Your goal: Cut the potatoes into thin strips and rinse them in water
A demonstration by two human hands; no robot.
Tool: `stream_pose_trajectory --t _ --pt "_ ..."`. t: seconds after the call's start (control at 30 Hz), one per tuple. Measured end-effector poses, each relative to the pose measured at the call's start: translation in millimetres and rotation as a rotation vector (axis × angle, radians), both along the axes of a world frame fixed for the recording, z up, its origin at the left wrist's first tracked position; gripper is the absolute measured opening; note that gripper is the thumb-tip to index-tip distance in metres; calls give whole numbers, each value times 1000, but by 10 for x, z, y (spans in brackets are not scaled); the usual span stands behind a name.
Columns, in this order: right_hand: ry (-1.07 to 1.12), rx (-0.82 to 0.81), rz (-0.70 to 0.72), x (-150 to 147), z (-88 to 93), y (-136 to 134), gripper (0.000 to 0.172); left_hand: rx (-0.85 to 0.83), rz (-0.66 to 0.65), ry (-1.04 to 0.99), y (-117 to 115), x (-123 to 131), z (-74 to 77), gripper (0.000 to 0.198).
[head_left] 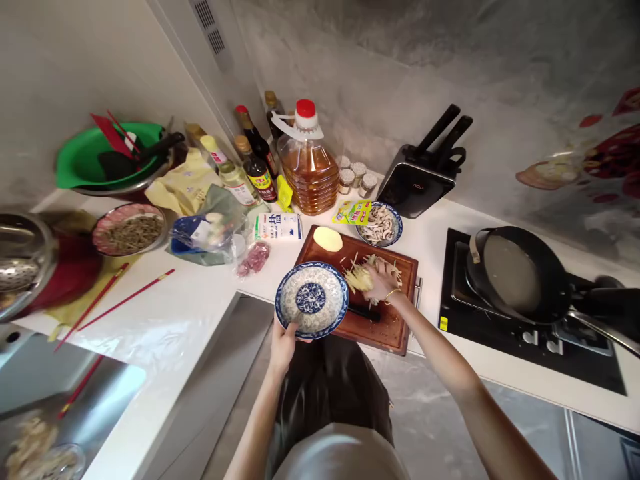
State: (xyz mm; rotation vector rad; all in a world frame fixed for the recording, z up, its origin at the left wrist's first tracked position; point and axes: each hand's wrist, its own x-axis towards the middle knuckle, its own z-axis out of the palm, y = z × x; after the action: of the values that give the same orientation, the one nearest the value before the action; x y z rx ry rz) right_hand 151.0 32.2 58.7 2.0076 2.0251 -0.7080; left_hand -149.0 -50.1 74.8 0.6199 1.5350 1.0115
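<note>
My left hand [283, 344] grips the near rim of a blue-and-white patterned bowl [311, 298], holding it tilted over the left side of a wooden cutting board [380, 327]. My right hand [381, 280] is closed on a bunch of pale shredded potato strips [361, 278] on the board, right beside the bowl. A peeled potato half [327, 239] lies at the board's far left corner. A dark knife handle [364, 312] shows on the board under my right wrist.
Behind the board stand a small bowl of sliced mushrooms [380, 225], a big oil jug [309, 167], sauce bottles [256, 167] and a knife block [419, 183]. A black pan [515, 273] sits on the cooktop at right. Red chopsticks [120, 303], bagged food [210, 230] and bowls lie at left.
</note>
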Motion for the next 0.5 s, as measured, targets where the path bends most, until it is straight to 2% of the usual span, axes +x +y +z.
stream_pose_trajectory --t 0.1,0.33,0.5 --pt "43 56 -24 32 -21 45 91 11 -20 23 60 21 -62 59" --pt "83 126 21 65 -67 132 65 34 -58 -55 96 -14 -173 61" --pt "121 142 -6 101 68 111 55 73 -22 -49 107 -16 -179 61"
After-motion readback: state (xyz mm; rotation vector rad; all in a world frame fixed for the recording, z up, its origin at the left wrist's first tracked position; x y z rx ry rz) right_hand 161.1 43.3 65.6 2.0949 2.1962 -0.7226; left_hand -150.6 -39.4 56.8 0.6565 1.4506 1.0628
